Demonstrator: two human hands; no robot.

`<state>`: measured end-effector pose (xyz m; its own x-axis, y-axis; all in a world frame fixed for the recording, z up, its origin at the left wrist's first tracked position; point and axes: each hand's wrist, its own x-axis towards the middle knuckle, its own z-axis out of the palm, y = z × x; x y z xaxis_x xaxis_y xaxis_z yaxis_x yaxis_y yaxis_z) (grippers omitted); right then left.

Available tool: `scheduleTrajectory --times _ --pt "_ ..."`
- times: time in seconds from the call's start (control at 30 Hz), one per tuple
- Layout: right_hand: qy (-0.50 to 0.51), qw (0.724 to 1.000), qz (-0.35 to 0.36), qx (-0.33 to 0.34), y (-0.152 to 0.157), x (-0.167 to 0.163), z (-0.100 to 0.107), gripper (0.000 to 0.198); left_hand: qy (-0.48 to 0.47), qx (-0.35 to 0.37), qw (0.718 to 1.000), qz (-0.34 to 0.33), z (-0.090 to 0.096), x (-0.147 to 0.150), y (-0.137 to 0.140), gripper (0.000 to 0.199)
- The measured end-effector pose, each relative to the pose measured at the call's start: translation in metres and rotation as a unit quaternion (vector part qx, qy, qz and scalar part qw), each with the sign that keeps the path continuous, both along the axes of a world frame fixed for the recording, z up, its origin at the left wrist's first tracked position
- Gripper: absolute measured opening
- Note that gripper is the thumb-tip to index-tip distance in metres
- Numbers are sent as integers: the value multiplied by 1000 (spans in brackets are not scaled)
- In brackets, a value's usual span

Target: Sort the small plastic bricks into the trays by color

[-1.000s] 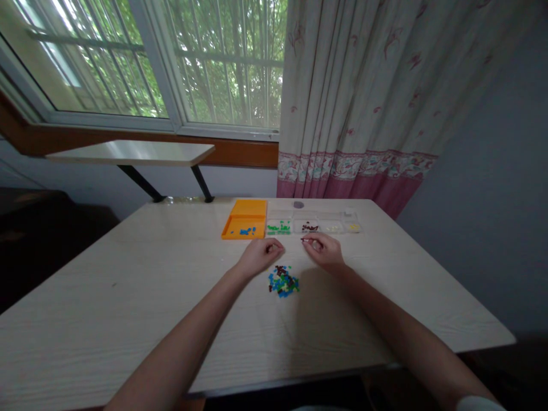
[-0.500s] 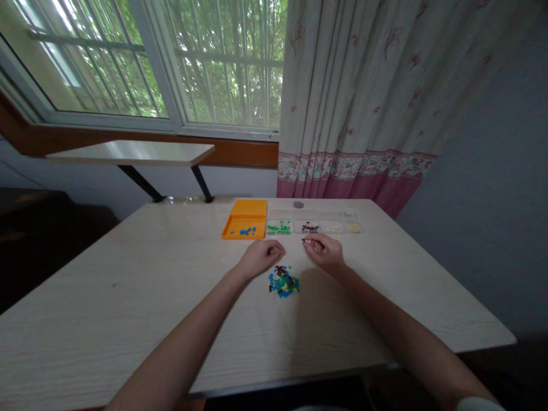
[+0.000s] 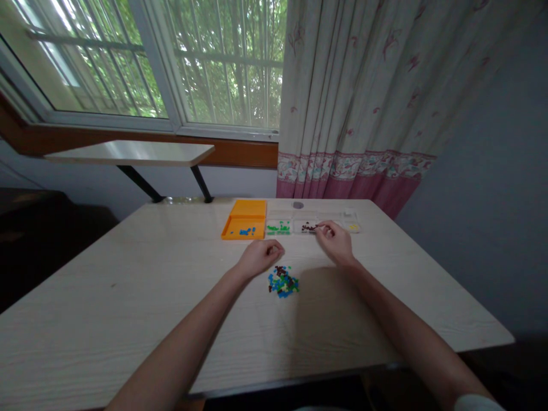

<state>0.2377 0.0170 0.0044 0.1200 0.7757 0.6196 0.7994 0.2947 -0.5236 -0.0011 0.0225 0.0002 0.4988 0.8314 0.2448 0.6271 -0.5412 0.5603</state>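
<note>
My right hand (image 3: pixel 336 242) is at the right edge of a clear box of small brown pieces (image 3: pixel 308 228). Its thumb and forefinger are pinched together on what appears to be one small brown piece, hard to tell from those in the box. My left hand (image 3: pixel 259 257) rests on the table with its fingers curled in; whatever they may hold is hidden. Just in front of it lies a mixed pile of small pieces (image 3: pixel 283 283), in blue, green, brown and pale yellow. Behind the left hand, an open orange case (image 3: pixel 226 228) holds several blue pieces (image 3: pixel 247 232).
Next to the orange case, a clear box holds green pieces (image 3: pixel 279 227). Farther right, another has yellow pieces (image 3: pixel 353 227), and my right hand partly covers the box between. A raised white shelf (image 3: pixel 141 152) stands at the table's back left. The curtain (image 3: pixel 355 171) hangs behind.
My right hand has moved right and farther away, from in front of the clear boxes to the edge of the brown one. My left hand stays in place.
</note>
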Motion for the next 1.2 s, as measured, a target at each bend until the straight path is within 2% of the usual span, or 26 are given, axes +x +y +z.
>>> scheduleTrajectory --times 0.17,0.27,0.37,0.47,0.57,0.67,0.73,0.93,1.2 --pt "-25 993 -96 -66 17 14 -12 22 10 0 1000 17 1 -1 1 25" --pt "-36 988 -114 -99 24 15 -16 21 13 -2 1000 18 0 -3 3 25" --pt "-48 988 -104 -106 27 14 -17 23 20 -16 1000 12 -1 -5 4 23" --pt "-61 993 -48 -85 24 10 -16 25 28 -29 999 -11 2 -8 4 22" --pt "-90 990 82 -78 14 0 -16 20 42 -49 997 -36 8 -11 4 21" --pt "-131 958 234 -105 0 -15 -17 15 54 -76 994 -53 14 -16 4 19" --pt "-148 937 290 -126 -8 -24 -18 13 58 -98 991 -72 16 -20 5 19" --pt "-163 918 325 -156 -19 -34 -16 16 59 -164 978 -119 16 -32 9 13" --pt "-195 907 341 -150 -20 -37 -17 17 67 -178 971 -148 16 -29 7 12"
